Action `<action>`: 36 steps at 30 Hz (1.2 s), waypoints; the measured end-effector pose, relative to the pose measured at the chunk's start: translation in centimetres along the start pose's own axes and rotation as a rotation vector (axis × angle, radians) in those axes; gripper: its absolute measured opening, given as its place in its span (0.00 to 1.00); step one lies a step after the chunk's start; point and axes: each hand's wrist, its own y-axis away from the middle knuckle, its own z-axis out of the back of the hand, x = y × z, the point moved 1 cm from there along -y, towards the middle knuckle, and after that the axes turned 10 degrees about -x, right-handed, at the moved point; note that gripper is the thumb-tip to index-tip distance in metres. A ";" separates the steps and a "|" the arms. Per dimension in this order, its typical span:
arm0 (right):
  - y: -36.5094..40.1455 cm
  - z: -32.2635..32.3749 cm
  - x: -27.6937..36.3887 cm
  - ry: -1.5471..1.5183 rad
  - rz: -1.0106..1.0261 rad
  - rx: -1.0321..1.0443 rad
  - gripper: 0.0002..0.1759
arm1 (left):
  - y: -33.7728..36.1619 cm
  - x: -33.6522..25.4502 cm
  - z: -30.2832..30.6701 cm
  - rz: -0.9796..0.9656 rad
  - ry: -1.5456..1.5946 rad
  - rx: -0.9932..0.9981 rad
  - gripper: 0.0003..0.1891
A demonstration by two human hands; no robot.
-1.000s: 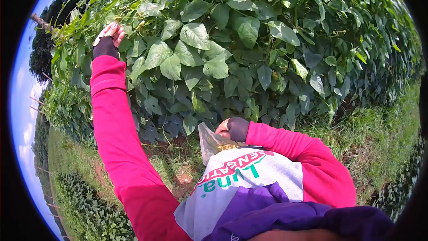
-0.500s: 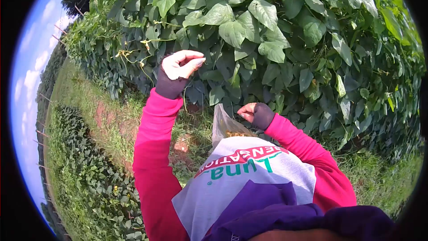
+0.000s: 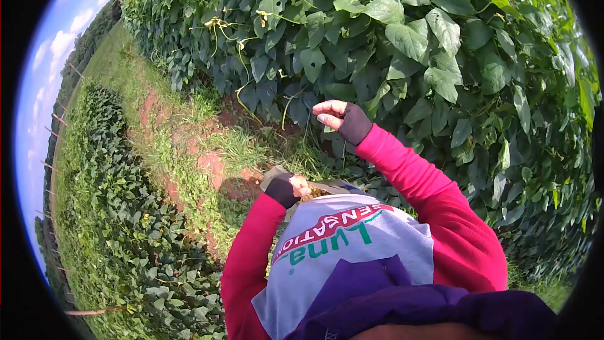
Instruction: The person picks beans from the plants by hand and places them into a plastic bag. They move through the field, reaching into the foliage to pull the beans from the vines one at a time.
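Observation:
My left hand (image 3: 296, 187), in a dark fingerless cuff, is at the mouth of the bag (image 3: 274, 176) at my waist, its fingers curled together; whatever they hold is too small to make out. Small yellow-brown pieces (image 3: 314, 193) show inside the bag beside it. In front of the leafy vines, my right hand (image 3: 332, 114) hangs in the air with its fingers bent and pressed together. No object can be made out in its grip. Thin green pods (image 3: 246, 97) and small pale flowers (image 3: 216, 22) hang from the vines to its left.
A tall wall of climbing vines (image 3: 409, 38) fills the front and right. A grassy strip with reddish soil (image 3: 211, 167) runs along its left side. Farther left is a lower row of leafy plants (image 3: 119, 195), with thin stakes (image 3: 59, 119) beyond it.
My left hand has come down from the vines to the bag. My right hand has risen away from the bag toward the leaves. The view has shifted to the left.

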 end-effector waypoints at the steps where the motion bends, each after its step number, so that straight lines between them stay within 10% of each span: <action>1: -1.7 -0.4 -0.3 -0.049 -0.010 -0.017 0.15 | 0.7 0.5 0.1 -0.028 -0.039 -0.121 0.10; 15: -23.3 -8.8 2.5 -1.159 -0.228 -0.057 0.14 | 2.7 5.5 10.1 0.305 0.497 -0.583 0.09; 23: -23.1 -9.6 1.5 -1.221 -0.148 0.192 0.10 | -9.7 14.0 18.2 0.018 0.125 -1.079 0.13; 32: -16.0 -11.2 -0.5 -1.199 -0.396 0.215 0.12 | -20.4 18.5 21.7 -0.334 -0.449 -1.199 0.26; 36: -15.1 -11.3 0.0 -1.188 -0.420 0.164 0.10 | -21.4 19.4 21.5 -0.117 0.245 -1.131 0.15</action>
